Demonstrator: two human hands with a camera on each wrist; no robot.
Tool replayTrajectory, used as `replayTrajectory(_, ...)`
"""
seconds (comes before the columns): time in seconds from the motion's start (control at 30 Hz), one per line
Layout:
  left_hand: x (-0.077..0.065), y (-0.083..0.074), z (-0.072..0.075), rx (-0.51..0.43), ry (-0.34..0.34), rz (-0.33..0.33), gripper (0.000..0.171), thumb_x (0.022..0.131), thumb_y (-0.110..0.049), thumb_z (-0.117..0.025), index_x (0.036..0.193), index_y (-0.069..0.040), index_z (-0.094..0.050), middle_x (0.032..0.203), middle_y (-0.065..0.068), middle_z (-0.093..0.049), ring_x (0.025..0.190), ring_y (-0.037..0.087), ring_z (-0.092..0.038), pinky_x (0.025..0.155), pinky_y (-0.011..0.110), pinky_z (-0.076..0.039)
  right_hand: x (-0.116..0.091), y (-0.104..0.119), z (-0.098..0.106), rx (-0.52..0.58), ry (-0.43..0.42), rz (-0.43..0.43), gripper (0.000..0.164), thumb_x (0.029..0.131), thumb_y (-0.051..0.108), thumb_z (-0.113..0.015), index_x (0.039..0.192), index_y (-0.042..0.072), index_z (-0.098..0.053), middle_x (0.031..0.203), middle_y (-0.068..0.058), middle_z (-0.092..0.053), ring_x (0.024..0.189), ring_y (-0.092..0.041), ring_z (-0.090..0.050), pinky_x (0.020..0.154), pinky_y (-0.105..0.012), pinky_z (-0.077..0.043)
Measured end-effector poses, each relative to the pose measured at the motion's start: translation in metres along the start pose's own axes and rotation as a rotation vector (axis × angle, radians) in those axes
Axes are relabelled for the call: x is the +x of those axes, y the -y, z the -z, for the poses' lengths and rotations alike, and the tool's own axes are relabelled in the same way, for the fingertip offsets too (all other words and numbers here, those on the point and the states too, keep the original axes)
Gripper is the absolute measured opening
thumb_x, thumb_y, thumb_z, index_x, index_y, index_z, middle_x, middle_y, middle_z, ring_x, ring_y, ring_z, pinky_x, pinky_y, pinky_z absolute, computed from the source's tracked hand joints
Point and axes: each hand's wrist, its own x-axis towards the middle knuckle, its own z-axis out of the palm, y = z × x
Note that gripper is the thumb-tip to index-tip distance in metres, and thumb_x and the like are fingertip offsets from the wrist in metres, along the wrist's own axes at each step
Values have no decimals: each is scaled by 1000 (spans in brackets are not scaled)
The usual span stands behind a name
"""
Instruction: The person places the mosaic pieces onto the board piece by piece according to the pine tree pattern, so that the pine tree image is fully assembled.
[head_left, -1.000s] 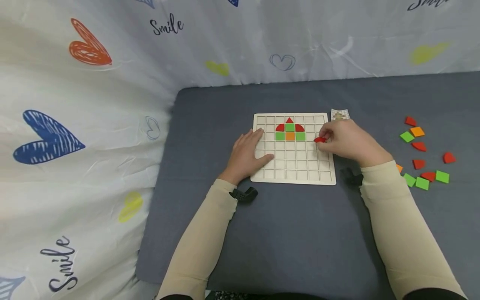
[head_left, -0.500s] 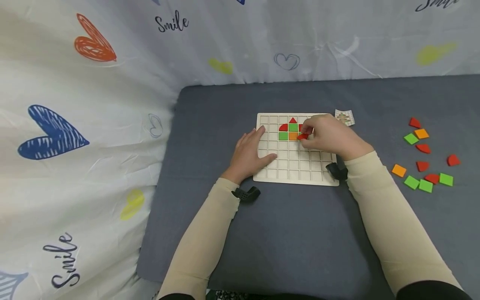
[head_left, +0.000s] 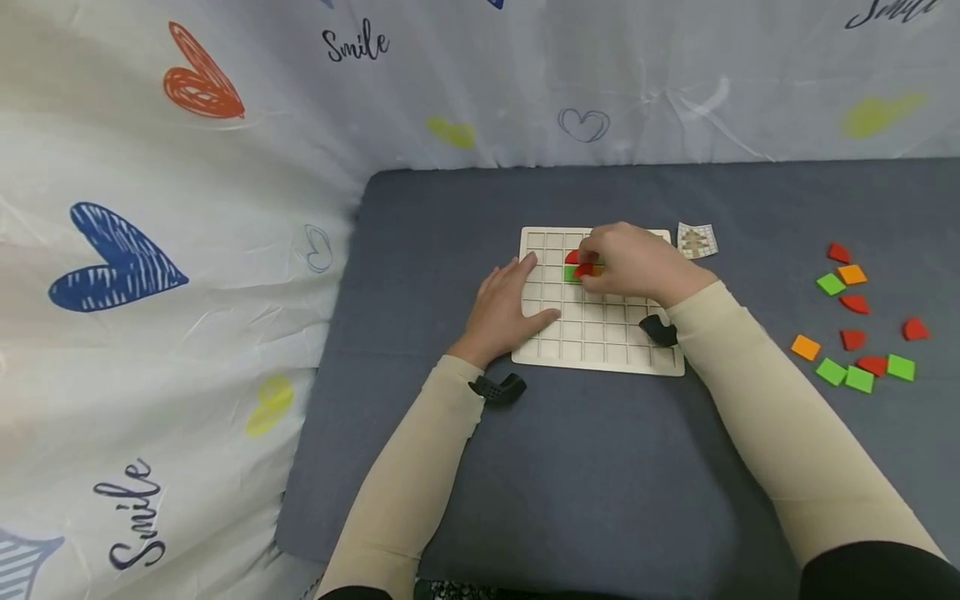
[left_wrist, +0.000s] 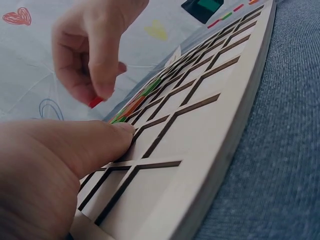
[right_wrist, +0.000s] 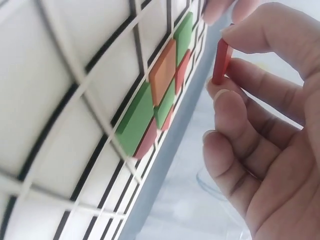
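Observation:
Between thumb and fingers, my right hand (head_left: 633, 262) pinches a small red tile (right_wrist: 221, 61) with a curved edge. It holds the tile above the upper middle of a pale wooden grid board (head_left: 600, 333). In the right wrist view, green tiles (right_wrist: 137, 120), an orange tile (right_wrist: 163, 72) and red tiles (right_wrist: 147, 137) sit in the board's squares. The right hand covers most of them in the head view. My left hand (head_left: 498, 312) rests on the board's left edge, fingers extended and thumb (left_wrist: 107, 142) lying over the grid.
A small picture card (head_left: 697, 241) lies by the board's far right corner. Loose red, green and orange tiles, among them an orange square (head_left: 806, 347), are scattered at the right of the grey-covered table (head_left: 600, 467). A printed curtain (head_left: 255, 183) hangs behind and left.
My right hand has carried the red tile leftward from the board's right side to above the placed tiles. The left hand has stayed on the board, and the head view has shifted slightly.

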Motion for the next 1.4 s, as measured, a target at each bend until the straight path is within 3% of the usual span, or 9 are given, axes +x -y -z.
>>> replayTrajectory(0.33,-1,2,0,-36,-6,-18,102,94,-50,-77,170,-14,-18,169,-1,-38,161,20,-24,133,37,-7,24,8,-6,-64,24,66,19,87,17,-78,104,8,-79,105,-6,-73,91,-24,-68,85,-48,-58)
replayTrajectory(0.53,-2,2,0,-50,5,-12,104,95,-52,-75,171,-19,-12,171,-2,-34,161,18,-22,133,35,-5,35,7,-12,-111,66,81,22,85,17,-77,106,8,-78,104,-5,-73,90,-25,-67,85,-49,-58)
replayTrajectory(0.9,0,4,0,-27,6,-7,101,95,-53,-74,170,-22,-16,172,-2,-32,161,19,-23,133,37,-7,41,10,-16,-112,86,95,20,90,12,-76,109,8,-80,110,-8,-74,96,-27,-69,90,-51,-58)
replayTrajectory(1.4,1,4,0,-13,19,6,101,95,-55,-73,171,-23,-15,172,-1,-30,161,18,-21,132,35,-5,39,11,-18,-72,48,104,10,96,12,-78,105,9,-82,107,-8,-76,99,-28,-72,90,-51,-58)
